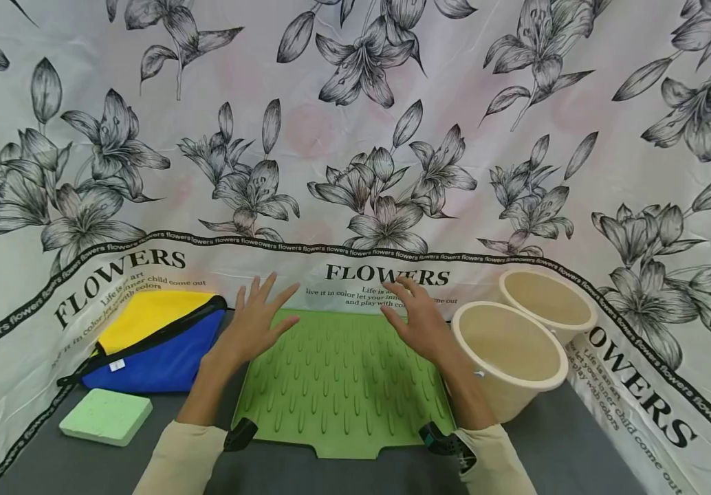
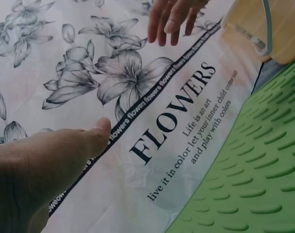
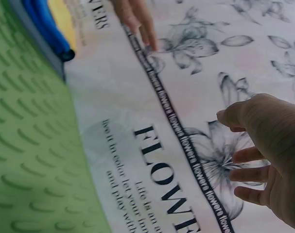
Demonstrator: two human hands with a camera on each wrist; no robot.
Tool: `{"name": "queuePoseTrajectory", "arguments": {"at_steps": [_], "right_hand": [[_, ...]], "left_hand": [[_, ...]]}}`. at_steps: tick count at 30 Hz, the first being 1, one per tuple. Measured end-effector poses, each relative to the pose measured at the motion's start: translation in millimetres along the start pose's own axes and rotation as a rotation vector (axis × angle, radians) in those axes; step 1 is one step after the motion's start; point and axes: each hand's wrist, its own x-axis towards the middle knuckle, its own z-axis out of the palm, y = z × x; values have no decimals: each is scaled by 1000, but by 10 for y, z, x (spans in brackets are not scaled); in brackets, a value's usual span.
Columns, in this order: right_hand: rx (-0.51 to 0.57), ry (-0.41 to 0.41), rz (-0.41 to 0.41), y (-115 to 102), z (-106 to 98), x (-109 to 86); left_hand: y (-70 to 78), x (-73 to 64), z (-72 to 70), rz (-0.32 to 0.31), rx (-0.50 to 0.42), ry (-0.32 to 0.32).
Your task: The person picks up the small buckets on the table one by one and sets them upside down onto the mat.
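Observation:
A green ridged mat (image 1: 343,378) lies on the dark table in the middle of the head view. Over its far left corner my left hand (image 1: 258,322) is raised, fingers spread, holding nothing. My right hand (image 1: 419,317) hovers above the far right part of the mat, its fingers relaxed and apart, also with nothing in it. In the left wrist view the left thumb (image 2: 101,131) shows against the printed curtain, with the right hand (image 2: 174,19) beyond. The right wrist view has the right hand (image 3: 268,160) with loosely bent fingers.
Two cream buckets (image 1: 510,344) stand on the right, close beside the right forearm. To the left are a folded blue and yellow cloth item (image 1: 157,344) and a pale green sponge-like block (image 1: 106,416). A white flower-printed curtain (image 1: 355,172) hangs behind the table.

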Motion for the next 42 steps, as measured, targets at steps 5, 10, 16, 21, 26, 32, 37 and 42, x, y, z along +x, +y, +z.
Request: {"name": "queuePoseTrajectory", "arguments": {"at_steps": [5,10,16,21,26,32,37,42], "right_hand": [[76,33,32,-36,-143,13],[112,108,56,3,-340,-27],[138,242,76,126,-553,-133],[122,364,54,240,-679,-214],[152,451,131,366,-762,-291],[112,581,351,406,-859,-415],[45,521,638,527,-1014,-644],[33,306,944,761,-1214,-876]], "left_hand": [[35,25,48,38,-24,94],[37,46,109,75,-49,184],[41,116,177,108,-103,300],[100,177,185,137,-115,375],[207,268,197,182,-164,423],[366,376,317,222,-256,442],[545,418,432,285,-265,409],[762,426,544,336,-315,360]]}}
